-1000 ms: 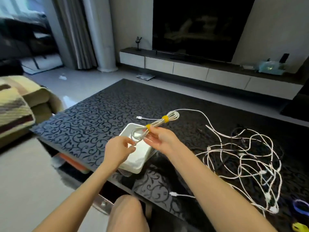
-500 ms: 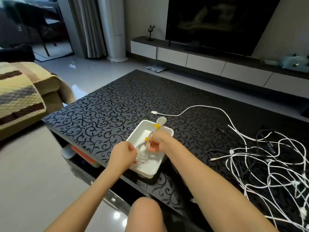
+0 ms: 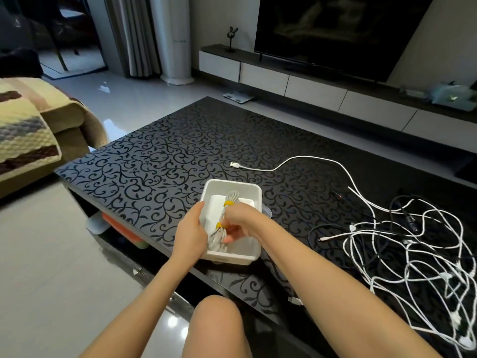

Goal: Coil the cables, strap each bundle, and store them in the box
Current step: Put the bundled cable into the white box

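Observation:
A white plastic box (image 3: 247, 188) sits near the front edge of the black patterned table (image 3: 160, 161). Inside it lies a coiled white cable bundle (image 3: 230, 197) bound by two yellow straps. My right hand (image 3: 238, 220) grips the bundle's middle, between the straps, low in the box. My left hand (image 3: 191, 233) covers the box's near left corner, its fingers against the bundle's near end. A tangle of loose white and black cables (image 3: 418, 244) lies on the table to the right.
One white cable with a USB plug (image 3: 235, 165) stretches across the table behind the box. A clear lid edge (image 3: 267, 211) shows at the box's right side. A sofa with a knitted blanket (image 3: 25, 127) stands left. My knee (image 3: 216, 319) is below the table edge.
Both hands have carried the strapped bundle from above the table down into the box. The camera view has shifted left.

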### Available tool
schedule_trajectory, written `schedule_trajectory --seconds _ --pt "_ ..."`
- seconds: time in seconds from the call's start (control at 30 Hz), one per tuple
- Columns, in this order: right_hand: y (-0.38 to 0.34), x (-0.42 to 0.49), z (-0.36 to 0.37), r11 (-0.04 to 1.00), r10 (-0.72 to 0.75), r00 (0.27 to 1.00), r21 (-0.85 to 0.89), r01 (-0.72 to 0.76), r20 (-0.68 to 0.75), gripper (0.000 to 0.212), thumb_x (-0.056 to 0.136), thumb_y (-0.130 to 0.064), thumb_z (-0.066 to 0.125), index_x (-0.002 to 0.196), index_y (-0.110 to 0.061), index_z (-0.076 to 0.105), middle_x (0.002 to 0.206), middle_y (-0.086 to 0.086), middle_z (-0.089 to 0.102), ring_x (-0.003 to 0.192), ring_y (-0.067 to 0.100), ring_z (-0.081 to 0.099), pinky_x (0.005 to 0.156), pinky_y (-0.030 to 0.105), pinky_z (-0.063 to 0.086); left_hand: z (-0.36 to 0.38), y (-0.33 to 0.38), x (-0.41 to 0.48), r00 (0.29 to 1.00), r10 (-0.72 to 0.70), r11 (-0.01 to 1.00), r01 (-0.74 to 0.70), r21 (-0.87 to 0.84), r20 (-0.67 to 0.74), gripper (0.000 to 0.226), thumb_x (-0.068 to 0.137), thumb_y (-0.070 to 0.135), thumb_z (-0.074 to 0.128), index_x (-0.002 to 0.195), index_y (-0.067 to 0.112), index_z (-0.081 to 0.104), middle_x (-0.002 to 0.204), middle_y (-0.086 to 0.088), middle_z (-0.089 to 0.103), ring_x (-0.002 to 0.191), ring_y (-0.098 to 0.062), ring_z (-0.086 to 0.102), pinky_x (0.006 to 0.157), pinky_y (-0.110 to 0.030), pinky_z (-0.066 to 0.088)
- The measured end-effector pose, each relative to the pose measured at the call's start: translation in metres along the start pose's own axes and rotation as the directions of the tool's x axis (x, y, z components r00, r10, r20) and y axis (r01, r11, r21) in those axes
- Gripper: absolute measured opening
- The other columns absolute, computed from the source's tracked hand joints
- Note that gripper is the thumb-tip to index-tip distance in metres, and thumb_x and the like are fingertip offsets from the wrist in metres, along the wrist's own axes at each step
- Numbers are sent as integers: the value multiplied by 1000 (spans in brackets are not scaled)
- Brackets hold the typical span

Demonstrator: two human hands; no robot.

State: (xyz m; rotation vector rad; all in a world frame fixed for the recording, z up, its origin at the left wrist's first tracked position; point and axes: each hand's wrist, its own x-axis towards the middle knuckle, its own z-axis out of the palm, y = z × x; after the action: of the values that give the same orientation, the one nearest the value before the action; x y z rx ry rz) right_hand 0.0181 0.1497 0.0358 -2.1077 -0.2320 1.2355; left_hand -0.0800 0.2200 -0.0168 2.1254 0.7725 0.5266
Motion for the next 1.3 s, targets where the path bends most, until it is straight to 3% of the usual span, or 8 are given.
schedule_trajectory --seconds 0.1,0.2,0.37,0.53,0.73,0.9,1.03,1.3 --pt "5 8 5 980 -54 998 -192 46 -40 15 95 0 40 97 1 55 82 17 56 75 30 57 70 36 51 7 1 2 999 14 1000 -15 8 36 52 89 -9 39 135 13 49 105 -7 64 88 -19 54 73 -21 34" --pt "10 17 7 912 -205 968 -387 135 -145 21 86 -14 58 68 -9 49 66 7 51 74 26 56 66 31 44 8 8 3 1000 14 1000 -15 20 18 50 87 -10 37 131 9 52 109 -7 60 90 -16 49 73 -19 32" --pt "13 12 3 664 -450 859 -735 139 -244 35 83 -40 66 82 -9 51 69 3 45 77 21 50 54 27 35 11 12 6 999 15 998 -17 62 40 45 90 -4 39 131 9 51 110 -6 60 98 -23 55 76 -26 36" --pt "29 -22 -15 723 -522 805 -647 241 -283 36 92 -34 55 69 -7 54 85 9 58 83 24 54 67 30 36 5 28 8 998 58 978 -53 204 -20 38 91 -2 40 126 0 55 118 -18 60 107 -33 55 85 -37 41" --pt "103 -124 -82 791 -588 653 -510 339 -478 22 90 -21 56 87 -7 72 90 6 72 88 21 61 79 31 44 26 89 -12 960 269 944 -248 219 -72 28 89 -1 49 113 -2 63 114 -21 63 107 -38 54 91 -40 37" --pt "233 -181 -126 900 -351 657 -434 40 -667 20 89 -29 61 98 -14 72 97 5 70 96 23 62 81 28 42 96 152 -68 847 482 854 -511 94 223 18 85 5 57 98 5 70 97 -17 66 95 -35 59 84 -40 44" --pt "309 -200 -134 759 -300 679 -599 -256 -670 55 89 -48 56 135 -20 46 124 3 51 118 24 45 96 30 36 156 168 -122 668 414 723 -655 223 618 27 91 32 54 111 16 63 111 -10 60 108 -28 54 89 -35 44" --pt "336 -183 -151 905 -295 615 -421 -66 -732 19 96 -20 52 104 -9 65 107 6 55 101 25 56 83 30 39 187 170 -144 748 242 887 -429 170 618 27 92 11 50 118 9 57 107 -18 66 101 -33 61 83 -35 45"
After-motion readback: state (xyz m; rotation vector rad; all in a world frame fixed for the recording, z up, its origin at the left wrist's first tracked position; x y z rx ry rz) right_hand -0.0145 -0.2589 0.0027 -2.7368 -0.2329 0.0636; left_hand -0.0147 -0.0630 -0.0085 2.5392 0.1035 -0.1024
